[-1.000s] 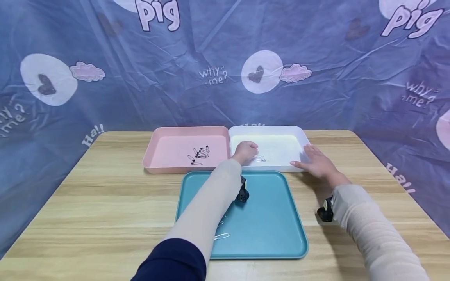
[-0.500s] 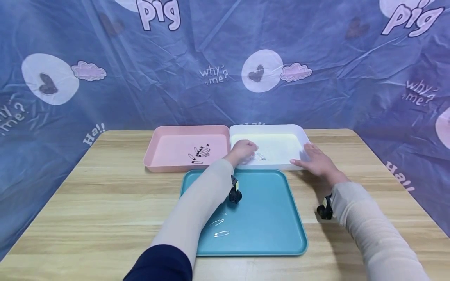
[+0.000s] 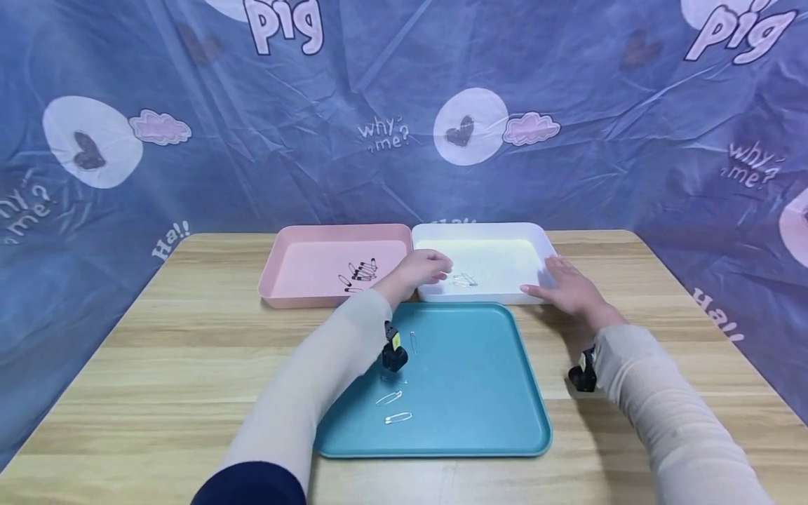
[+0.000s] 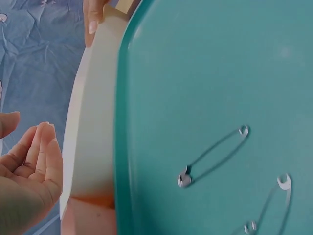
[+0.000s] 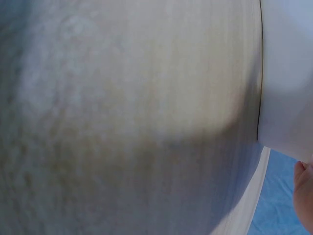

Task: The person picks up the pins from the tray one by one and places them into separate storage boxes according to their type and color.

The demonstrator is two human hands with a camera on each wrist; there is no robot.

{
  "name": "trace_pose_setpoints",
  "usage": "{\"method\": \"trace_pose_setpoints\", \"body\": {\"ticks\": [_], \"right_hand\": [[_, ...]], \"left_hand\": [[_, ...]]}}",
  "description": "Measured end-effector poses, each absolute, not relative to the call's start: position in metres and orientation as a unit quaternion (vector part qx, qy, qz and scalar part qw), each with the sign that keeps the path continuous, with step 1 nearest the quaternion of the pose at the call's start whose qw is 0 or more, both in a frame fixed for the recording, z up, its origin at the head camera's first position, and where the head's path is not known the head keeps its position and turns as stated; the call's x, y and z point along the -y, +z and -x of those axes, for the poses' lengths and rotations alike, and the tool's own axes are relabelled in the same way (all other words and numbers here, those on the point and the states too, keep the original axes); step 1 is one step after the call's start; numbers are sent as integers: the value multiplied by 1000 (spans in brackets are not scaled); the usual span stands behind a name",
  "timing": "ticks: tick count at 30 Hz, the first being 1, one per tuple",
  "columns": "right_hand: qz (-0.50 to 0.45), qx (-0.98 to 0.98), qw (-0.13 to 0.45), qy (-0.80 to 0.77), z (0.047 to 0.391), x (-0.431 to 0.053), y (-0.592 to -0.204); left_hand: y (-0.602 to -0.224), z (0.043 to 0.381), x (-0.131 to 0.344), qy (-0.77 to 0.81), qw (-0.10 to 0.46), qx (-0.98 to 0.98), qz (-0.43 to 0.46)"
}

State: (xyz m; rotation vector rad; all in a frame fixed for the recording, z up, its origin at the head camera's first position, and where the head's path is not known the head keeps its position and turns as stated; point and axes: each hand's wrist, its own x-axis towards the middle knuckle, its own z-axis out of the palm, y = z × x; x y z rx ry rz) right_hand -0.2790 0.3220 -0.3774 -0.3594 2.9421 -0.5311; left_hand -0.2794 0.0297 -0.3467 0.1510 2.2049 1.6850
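My left hand (image 3: pixel 416 270) hovers over the left end of the white tray (image 3: pixel 505 256), its fingers loosely bent. In the left wrist view the thumb stands apart from the fingers of this left hand (image 4: pixel 41 181), with nothing between them. A small pile of silver safety pins (image 3: pixel 464 280) lies in the white tray, just right of the fingers. My right hand (image 3: pixel 571 291) rests on the tray's right front corner, fingers spread over the rim. More silver safety pins (image 3: pixel 398 419) lie on the teal tray (image 3: pixel 473 379), partly hidden under my left forearm.
A pink tray (image 3: pixel 309 263) with several black safety pins (image 3: pixel 362 271) sits left of the white one, side by side. The teal tray lies in front of both on a wooden table (image 3: pixel 189 365). A blue printed cloth (image 3: pixel 284 154) hangs behind.
My left hand has drawn back left from the pile of pins, its fingers loosening. Its forearm has swung left, uncovering more pins on the teal tray. The right hand stays put.
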Motion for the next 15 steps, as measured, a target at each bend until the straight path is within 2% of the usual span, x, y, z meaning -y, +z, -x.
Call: {"method": "trace_pose_setpoints", "body": {"ticks": [15], "right_hand": [[124, -975, 70, -170, 277, -320, -373]], "left_hand": [[-339, 252, -1, 618, 199, -760, -36]]}}
